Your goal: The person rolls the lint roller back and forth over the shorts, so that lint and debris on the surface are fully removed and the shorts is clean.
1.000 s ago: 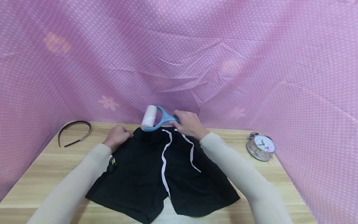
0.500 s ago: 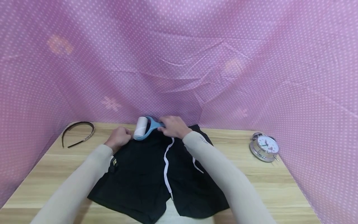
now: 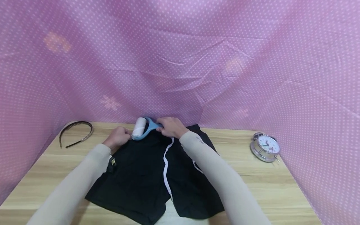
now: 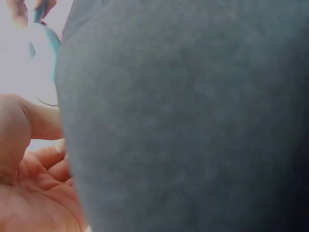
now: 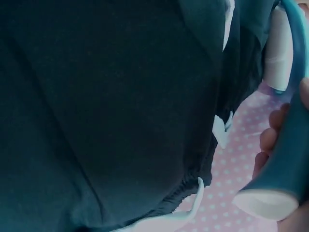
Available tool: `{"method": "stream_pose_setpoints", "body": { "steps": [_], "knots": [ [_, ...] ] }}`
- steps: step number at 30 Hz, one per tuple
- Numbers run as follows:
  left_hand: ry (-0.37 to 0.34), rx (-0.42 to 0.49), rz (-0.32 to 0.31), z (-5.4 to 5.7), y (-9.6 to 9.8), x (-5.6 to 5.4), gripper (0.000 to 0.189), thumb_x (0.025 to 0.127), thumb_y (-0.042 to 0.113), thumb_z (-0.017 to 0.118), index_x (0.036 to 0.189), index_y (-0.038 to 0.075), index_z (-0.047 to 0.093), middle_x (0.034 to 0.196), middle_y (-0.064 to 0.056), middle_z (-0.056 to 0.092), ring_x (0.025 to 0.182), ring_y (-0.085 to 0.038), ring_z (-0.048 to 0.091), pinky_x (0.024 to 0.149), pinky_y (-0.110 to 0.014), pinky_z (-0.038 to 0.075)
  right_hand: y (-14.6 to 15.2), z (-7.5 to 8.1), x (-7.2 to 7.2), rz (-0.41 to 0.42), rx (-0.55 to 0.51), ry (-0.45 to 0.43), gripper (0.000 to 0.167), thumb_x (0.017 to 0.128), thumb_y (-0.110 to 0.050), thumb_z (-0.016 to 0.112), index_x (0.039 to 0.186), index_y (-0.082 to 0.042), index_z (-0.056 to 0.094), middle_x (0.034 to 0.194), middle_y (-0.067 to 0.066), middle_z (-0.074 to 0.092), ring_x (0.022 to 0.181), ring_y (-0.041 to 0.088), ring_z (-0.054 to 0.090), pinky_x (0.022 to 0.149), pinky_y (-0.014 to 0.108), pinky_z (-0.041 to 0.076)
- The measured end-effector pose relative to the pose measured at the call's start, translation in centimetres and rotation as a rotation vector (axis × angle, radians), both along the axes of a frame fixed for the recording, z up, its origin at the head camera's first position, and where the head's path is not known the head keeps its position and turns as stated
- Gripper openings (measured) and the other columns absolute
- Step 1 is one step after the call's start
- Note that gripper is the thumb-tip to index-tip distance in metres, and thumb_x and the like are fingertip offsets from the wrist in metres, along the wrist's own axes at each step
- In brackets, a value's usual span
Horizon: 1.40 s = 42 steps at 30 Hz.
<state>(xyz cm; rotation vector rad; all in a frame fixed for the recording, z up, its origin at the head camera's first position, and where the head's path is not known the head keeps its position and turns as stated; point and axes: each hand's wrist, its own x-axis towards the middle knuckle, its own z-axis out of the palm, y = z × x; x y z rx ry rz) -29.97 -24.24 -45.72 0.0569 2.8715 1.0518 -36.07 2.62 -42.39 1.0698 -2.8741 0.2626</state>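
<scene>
Black shorts (image 3: pixel 135 178) with white drawstrings (image 3: pixel 165 170) lie spread out, waistband at the far side. My left hand (image 3: pixel 118 137) pinches the waistband's left corner; in the left wrist view the dark fabric covers the fingertips of the hand (image 4: pixel 36 179). My right hand (image 3: pixel 171 127) grips the blue handle of a lint roller (image 3: pixel 139 128). Its white roll overlaps the waistband's left end, right beside my left fingers. In the right wrist view fingers curl around the handle (image 5: pixel 289 154), its hollow white end facing the camera.
A dark headband (image 3: pixel 75 123) lies at the table's back left. A silver twin-bell alarm clock (image 3: pixel 265 148) stands at the right edge. Pink dotted cloth (image 3: pixel 180 68) hangs behind and around the wooden table (image 3: pixel 281 193).
My right hand has brought the lint roller left and down, onto the waistband's left end near my left hand. The left hand stays at the corner of the shorts.
</scene>
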Motion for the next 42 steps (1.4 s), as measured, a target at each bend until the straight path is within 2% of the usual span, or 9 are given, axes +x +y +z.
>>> {"method": "stream_pose_setpoints", "body": {
  "steps": [5,10,13,16,19,24,28,36,42],
  "knots": [
    [-0.018,-0.017,0.002,0.1,0.0,0.2,0.02,0.088,0.012,0.058,0.072,0.005,0.068,0.067,0.003,0.057,0.066,-0.017,0.05,0.061,-0.026,0.041,-0.1,0.0,-0.3,-0.017,-0.014,-0.076,0.027,0.098,-0.04,0.062,0.12,-0.025,0.067,0.104,-0.005,0.069,0.09,0.013,0.06,0.085,0.035,0.053],
    [-0.028,-0.01,0.018,0.2,0.2,0.1,0.016,0.088,0.014,0.061,0.08,0.005,0.071,0.079,-0.002,0.063,0.075,-0.019,0.054,0.065,-0.026,0.044,0.1,0.2,-0.4,-0.051,-0.027,-0.102,0.024,0.095,-0.039,0.066,0.113,-0.024,0.068,0.098,-0.006,0.068,0.088,0.014,0.059,0.081,0.033,0.052],
    [-0.044,0.038,0.036,0.1,0.2,-0.2,0.017,0.088,0.013,0.061,0.072,0.007,0.065,0.072,0.0,0.057,0.072,-0.019,0.052,0.064,-0.026,0.044,0.2,0.5,-0.5,-0.076,-0.038,-0.115,0.023,0.094,-0.041,0.068,0.11,-0.024,0.068,0.096,-0.005,0.067,0.086,0.015,0.059,0.079,0.033,0.051],
    [-0.05,0.042,0.026,0.0,0.1,-0.4,0.022,0.089,0.014,0.06,0.068,0.008,0.061,0.065,0.003,0.051,0.067,-0.018,0.049,0.062,-0.026,0.043,0.3,0.7,-0.6,-0.082,-0.038,-0.119,0.024,0.094,-0.042,0.068,0.11,-0.024,0.069,0.096,-0.005,0.068,0.086,0.015,0.059,0.079,0.034,0.052],
    [-0.052,0.0,0.009,0.1,-0.1,-0.3,0.023,0.092,0.017,0.061,0.073,0.006,0.068,0.066,0.002,0.057,0.068,-0.017,0.051,0.064,-0.026,0.043,0.4,0.8,-0.5,-0.072,-0.029,-0.121,0.026,0.093,-0.042,0.068,0.112,-0.024,0.069,0.101,-0.005,0.069,0.089,0.015,0.06,0.082,0.035,0.052],
    [-0.053,-0.04,0.007,0.1,0.0,-0.2,0.021,0.093,0.02,0.063,0.095,0.005,0.078,0.093,-0.007,0.074,0.084,-0.019,0.059,0.075,-0.028,0.046,0.9,0.7,-0.4,-0.066,-0.019,-0.113,0.029,0.093,-0.04,0.069,0.115,-0.022,0.07,0.105,-0.004,0.071,0.089,0.015,0.06,0.084,0.033,0.052],
    [-0.056,-0.05,0.009,0.2,0.2,-0.2,0.023,0.093,0.021,0.063,0.1,0.004,0.078,0.106,-0.012,0.075,0.094,-0.023,0.062,0.081,-0.033,0.05,1.4,0.7,-0.2,-0.074,-0.026,-0.125,0.028,0.093,-0.039,0.069,0.114,-0.021,0.071,0.102,-0.003,0.07,0.087,0.015,0.059,0.08,0.031,0.05],
    [-0.068,-0.046,0.008,0.4,0.2,-0.2,0.024,0.094,0.021,0.063,0.099,0.003,0.078,0.105,-0.013,0.075,0.096,-0.025,0.062,0.084,-0.038,0.051,1.9,0.4,-0.1,-0.078,-0.051,-0.097,0.02,0.093,-0.045,0.068,0.096,-0.026,0.064,0.078,-0.005,0.061,0.069,0.014,0.055,0.06,0.028,0.044],
    [-0.089,-0.026,0.008,0.5,0.3,-0.1,0.024,0.095,0.02,0.061,0.101,0.003,0.077,0.105,-0.012,0.074,0.095,-0.023,0.061,0.084,-0.035,0.05,2.2,0.5,-0.2,-0.094,-0.059,-0.109,0.021,0.091,-0.045,0.07,0.099,-0.026,0.066,0.083,-0.007,0.062,0.074,0.013,0.055,0.065,0.028,0.045]
  ]
}}
